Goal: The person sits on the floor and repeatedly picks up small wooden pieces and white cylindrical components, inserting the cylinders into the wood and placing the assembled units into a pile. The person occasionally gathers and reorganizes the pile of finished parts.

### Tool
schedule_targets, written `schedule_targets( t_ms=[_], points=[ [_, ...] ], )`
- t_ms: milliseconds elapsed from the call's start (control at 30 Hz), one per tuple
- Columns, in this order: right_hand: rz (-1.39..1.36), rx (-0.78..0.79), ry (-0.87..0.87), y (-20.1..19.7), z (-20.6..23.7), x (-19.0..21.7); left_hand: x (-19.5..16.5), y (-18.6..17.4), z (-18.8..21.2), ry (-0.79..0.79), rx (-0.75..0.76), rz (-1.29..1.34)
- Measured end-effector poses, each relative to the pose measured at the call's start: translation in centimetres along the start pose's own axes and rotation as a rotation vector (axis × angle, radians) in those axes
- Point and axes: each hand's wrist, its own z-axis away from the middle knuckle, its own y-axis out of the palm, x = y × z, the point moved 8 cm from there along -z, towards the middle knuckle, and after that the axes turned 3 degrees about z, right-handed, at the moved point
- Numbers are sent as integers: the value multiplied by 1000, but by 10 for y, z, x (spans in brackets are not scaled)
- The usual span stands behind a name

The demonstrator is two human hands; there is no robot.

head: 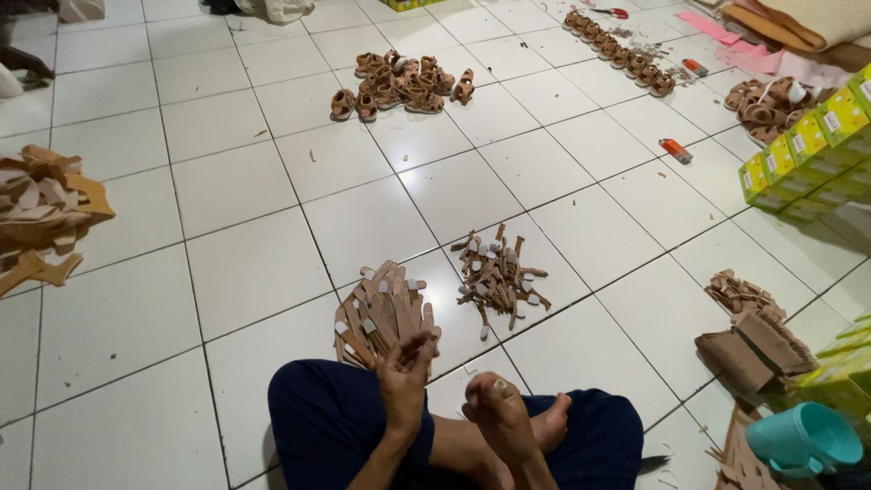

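Observation:
I sit cross-legged in dark blue trousers on a white tiled floor. My left hand [405, 370] reaches forward to the near edge of a pile of flat tan straps [386, 308] with white tabs, and its fingertips pinch one strap there. My right hand [495, 406] rests over my lap with its fingers curled; nothing shows in it. A bare foot [551, 423] lies just behind that hand. A second, looser pile of small tan strap pieces [497, 275] lies to the right of the first pile.
A heap of small tan sandals [399, 83] lies farther out, with a row of sandals [621, 53] at the back right. Yellow-green boxes [803, 159] stack along the right. Tan cut pieces [41, 213] lie left, brown stacks [753, 340] and a teal cup [803, 437] right.

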Motion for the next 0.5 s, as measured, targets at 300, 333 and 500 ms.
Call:
schedule_targets(
  t_ms=[300, 333, 500],
  points=[
    [813, -240, -168, 23, -21, 42, -26, 24, 27, 178, 106, -260],
    [821, -198, -241, 30, -20, 46, -21, 22, 25, 108, 89, -213],
    [1029, -317, -221, 35, -23, 49, -15, 22, 18, 96, 56, -49]
  ],
)
